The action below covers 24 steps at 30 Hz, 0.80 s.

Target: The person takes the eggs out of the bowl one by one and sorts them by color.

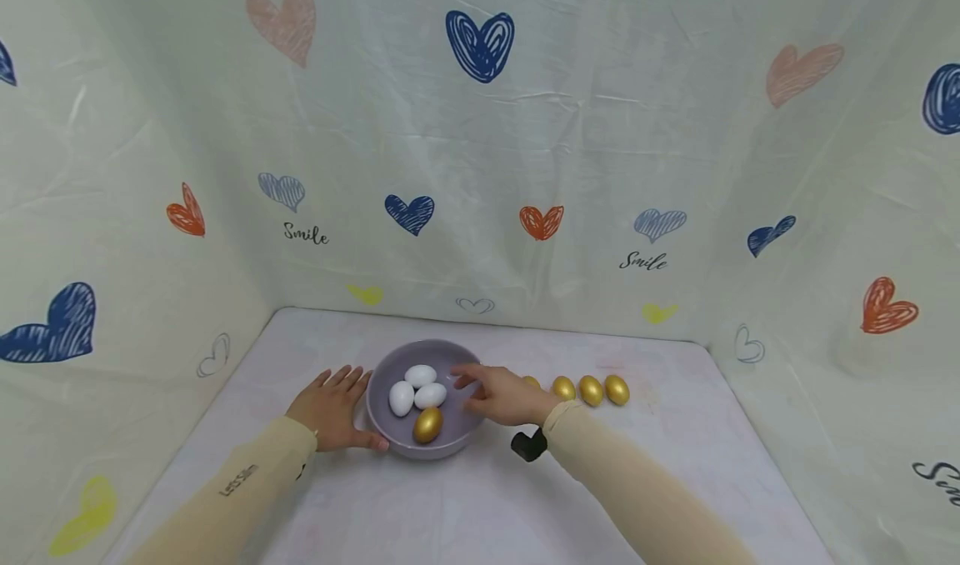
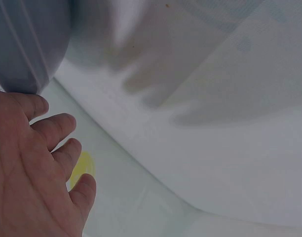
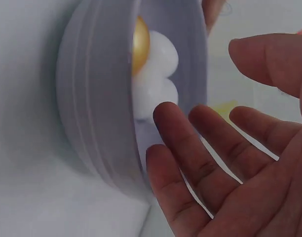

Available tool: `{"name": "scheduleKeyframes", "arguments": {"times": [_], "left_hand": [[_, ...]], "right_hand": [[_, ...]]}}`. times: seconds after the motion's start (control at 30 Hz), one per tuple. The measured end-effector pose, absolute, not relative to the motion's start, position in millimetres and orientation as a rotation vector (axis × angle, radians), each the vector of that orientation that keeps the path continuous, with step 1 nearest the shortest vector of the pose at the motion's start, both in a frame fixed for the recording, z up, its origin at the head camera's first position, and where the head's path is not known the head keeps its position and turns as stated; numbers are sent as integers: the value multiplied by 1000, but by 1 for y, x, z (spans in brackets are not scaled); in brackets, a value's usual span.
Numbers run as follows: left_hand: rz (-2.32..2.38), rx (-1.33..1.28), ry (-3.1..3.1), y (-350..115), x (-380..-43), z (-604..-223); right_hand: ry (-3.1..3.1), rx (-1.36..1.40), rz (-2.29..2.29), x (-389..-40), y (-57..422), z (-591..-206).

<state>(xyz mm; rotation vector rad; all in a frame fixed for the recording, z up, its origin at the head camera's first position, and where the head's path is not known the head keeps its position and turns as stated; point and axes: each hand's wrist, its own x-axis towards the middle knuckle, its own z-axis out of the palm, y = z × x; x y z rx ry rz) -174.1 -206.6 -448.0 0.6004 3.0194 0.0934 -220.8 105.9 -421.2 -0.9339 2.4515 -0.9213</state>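
A round lavender bowl [image 1: 431, 353] stands on the table with several eggs inside: white eggs [image 1: 401, 398] grouped together and one gold egg [image 1: 428, 425] at the near side. Against the bowl's left side rests my left hand [image 1: 333, 411], fingers spread; the left wrist view shows its fingertips by the outer wall. Over the bowl's right rim reaches my right hand [image 1: 508, 394], holding nothing. Its fingers [image 3: 190, 148] are extended and apart in the right wrist view, with the white eggs [image 3: 158, 94] and part of the gold egg [image 3: 140, 47] beyond them.
To the right of the bowl, several gold eggs [image 1: 591, 390] lie in a row, one partly hidden behind the right hand. The table [image 1: 420, 515] has a pale cover. A white curtain [image 1: 480, 132] printed with hearts hangs behind it and at both sides.
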Motion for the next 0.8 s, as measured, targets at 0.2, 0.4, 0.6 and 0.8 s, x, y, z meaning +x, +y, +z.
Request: {"name": "scheduleKeyframes", "arguments": {"times": [0.2,0.4,0.6,0.8], "left_hand": [[82,598,3025,-207,-175,-449],[71,602,3020,-207,-176,-451],[59,613,3033,-208,-177,-452],[60,616,3038,-208,-177,-451]], "right_hand": [[2421,-1048,-777,-215,81,-434],[2435,-1138,-577,-214,67,-444],[2436,-1163,-538,-217,57,-449],[2447,-1186,-558,-220,51,-453]]}}
